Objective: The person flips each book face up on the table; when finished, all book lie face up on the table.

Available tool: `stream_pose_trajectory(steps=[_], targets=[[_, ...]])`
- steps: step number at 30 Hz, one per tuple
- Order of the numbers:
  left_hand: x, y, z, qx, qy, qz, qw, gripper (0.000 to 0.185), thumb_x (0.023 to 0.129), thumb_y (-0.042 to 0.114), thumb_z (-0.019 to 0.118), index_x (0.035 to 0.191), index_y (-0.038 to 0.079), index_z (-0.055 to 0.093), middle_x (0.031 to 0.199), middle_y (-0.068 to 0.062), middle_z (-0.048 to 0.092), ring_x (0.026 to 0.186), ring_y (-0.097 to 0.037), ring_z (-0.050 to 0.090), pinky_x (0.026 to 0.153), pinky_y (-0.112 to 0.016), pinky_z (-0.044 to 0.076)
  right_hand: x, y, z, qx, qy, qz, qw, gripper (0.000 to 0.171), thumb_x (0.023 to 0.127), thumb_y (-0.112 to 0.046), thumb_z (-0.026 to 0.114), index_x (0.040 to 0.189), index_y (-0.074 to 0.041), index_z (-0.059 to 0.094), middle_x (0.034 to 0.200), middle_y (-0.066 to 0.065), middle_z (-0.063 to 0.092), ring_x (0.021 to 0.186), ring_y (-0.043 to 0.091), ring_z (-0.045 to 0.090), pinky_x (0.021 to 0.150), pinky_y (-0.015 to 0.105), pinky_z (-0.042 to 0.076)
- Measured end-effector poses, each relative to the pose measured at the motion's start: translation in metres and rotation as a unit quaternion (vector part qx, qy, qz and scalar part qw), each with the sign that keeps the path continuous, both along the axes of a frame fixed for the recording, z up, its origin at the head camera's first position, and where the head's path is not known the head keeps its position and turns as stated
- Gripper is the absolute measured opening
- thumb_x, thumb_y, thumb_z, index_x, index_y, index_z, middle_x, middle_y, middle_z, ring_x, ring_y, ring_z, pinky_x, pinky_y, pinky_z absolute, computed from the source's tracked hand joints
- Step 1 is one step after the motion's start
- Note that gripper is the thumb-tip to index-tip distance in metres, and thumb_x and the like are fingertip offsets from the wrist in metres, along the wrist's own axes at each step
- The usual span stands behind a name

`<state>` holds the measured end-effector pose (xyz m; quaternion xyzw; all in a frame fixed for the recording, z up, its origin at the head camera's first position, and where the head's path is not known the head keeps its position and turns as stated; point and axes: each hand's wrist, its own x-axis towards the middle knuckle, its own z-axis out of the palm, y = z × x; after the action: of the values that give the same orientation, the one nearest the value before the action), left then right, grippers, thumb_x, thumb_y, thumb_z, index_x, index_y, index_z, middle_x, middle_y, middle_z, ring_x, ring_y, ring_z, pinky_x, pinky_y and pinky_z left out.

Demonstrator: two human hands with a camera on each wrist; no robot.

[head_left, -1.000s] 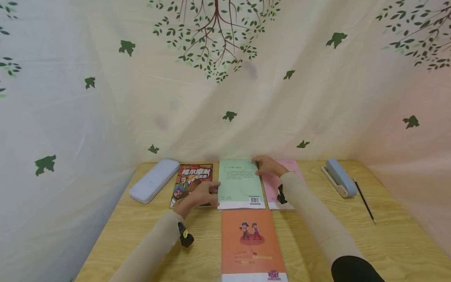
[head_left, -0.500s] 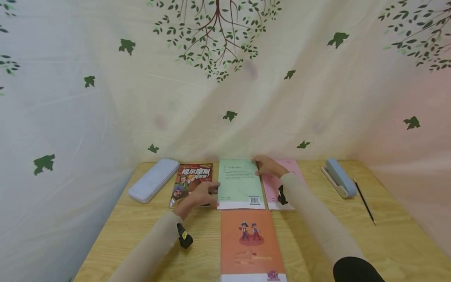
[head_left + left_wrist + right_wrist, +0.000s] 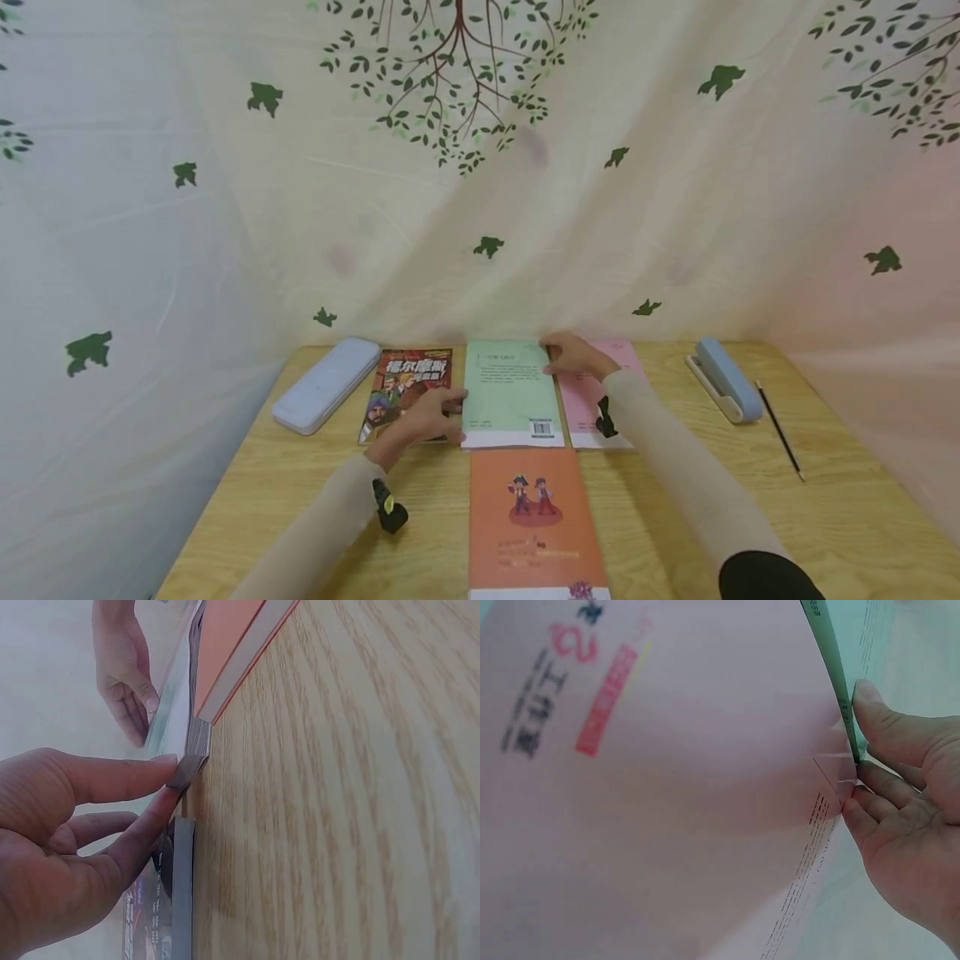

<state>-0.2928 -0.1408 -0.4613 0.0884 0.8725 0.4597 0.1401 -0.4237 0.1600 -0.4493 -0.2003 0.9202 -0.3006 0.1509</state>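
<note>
Orange book (image 3: 534,521) cut by bottom edge; pink book (image 3: 652,787) print blurred.

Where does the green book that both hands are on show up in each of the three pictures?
Head view: the green book lies mid-table between a comic and a pink book.
Left wrist view: only its near corner, by the left hand.
Right wrist view: its edge, upper right, above the right hand.
Shared landmark: the pink book.

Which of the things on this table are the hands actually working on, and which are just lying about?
In hand:
green book, gripped at its edges by left hand and right hand

Lying about:
comic book and pink book, either side of it
orange book
pencil case
stapler
pencil
</note>
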Motion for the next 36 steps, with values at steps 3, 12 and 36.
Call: stream_pose_trajectory(steps=[3,12,36], targets=[[0.002,-0.001,0.001,0.005,0.004,-0.003,1.0000,0.080,0.073,-0.008,0.083,0.146,-0.004,0.051,0.143,-0.023,0.059,0.126,-0.034,0.062,0.102,-0.041,0.056,0.000,0.000,-0.001,0.000,-0.003,-0.003,1.000,0.067,0.094,-0.010,0.073,0.152,0.005,0.042,0.159,0.024,0.039,0.131,0.034,0.042,0.120,0.054,0.036],[0.011,-0.004,-0.001,0.012,0.005,0.021,0.9997,0.076,0.074,-0.007,0.083,0.144,-0.004,0.054,0.135,-0.022,0.065,0.125,-0.033,0.064,0.101,-0.041,0.057,-0.006,-0.005,-0.009,-0.001,0.007,-0.007,1.000,0.066,0.092,-0.010,0.074,0.150,0.003,0.045,0.158,0.023,0.041,0.139,0.036,0.043,0.123,0.054,0.033],[0.011,0.001,0.001,0.001,0.010,0.028,0.9996,0.075,0.073,-0.006,0.084,0.143,-0.002,0.056,0.136,-0.020,0.066,0.125,-0.032,0.065,0.097,-0.038,0.059,-0.004,-0.007,-0.004,-0.021,-0.039,-0.011,0.999,0.069,0.094,-0.005,0.070,0.155,0.002,0.038,0.161,0.024,0.036,0.140,0.036,0.039,0.125,0.055,0.029]])
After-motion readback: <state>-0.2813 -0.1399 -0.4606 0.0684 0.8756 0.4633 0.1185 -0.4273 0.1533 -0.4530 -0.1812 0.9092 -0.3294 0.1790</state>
